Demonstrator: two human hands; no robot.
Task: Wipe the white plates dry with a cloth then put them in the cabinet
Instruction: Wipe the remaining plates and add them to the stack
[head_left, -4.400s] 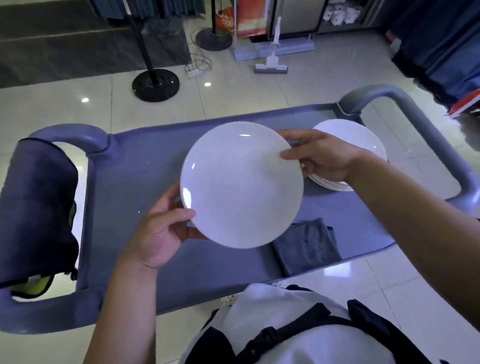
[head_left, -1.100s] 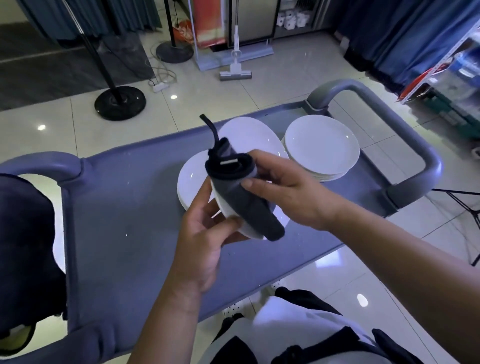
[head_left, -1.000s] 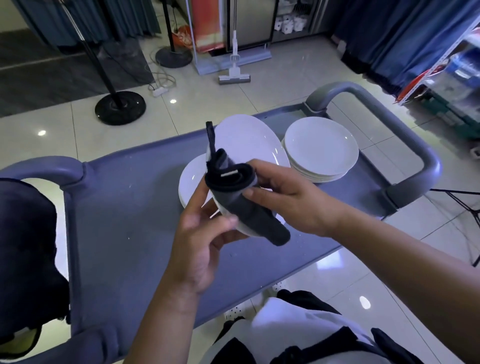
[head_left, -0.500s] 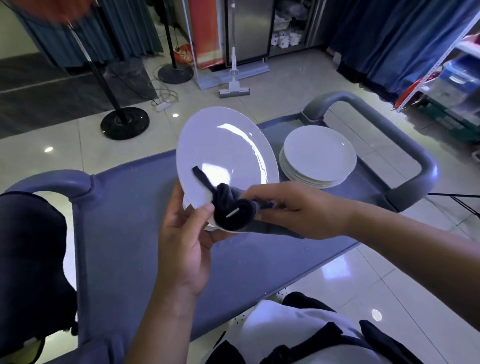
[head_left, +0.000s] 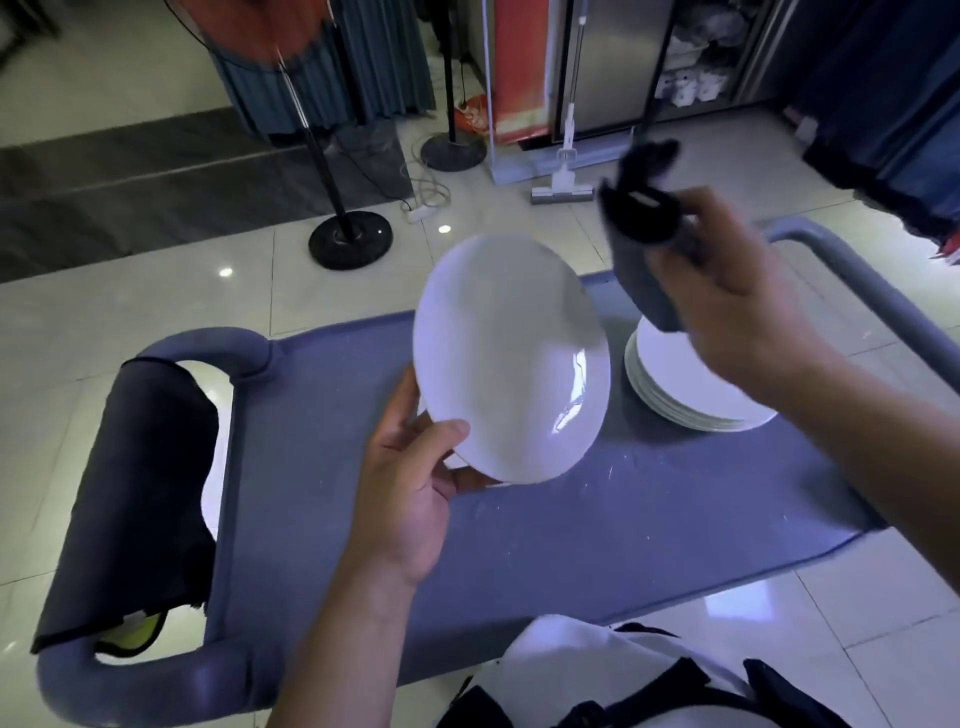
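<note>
Gripping the lower left rim of a round, glossy white ceramic plate (head_left: 511, 358), the left hand (head_left: 410, 483) is seen in the head view with its thumb pressed on the upper face and its fingers curled beneath. The plate is held tilted above a flat blue-grey plastic cart top (head_left: 597, 525) with rounded tubular handles at both ends. A dark grey soft cloth (head_left: 641, 244), bunched and blurred, is clutched in the right hand (head_left: 737, 306), whose fingers are closed round it; the cloth is raised clear of the plate, up and to its right. A small pale tag is visible on the cloth, but no writing can be read there. A stack of matching round white plates (head_left: 691, 389) rests on the right part of the cart top, partly hidden by the right forearm. A dark fabric cover (head_left: 130, 499) is wrapped over the left handle. Glossy pale floor tiles (head_left: 130, 296) lie around the cart.
</note>
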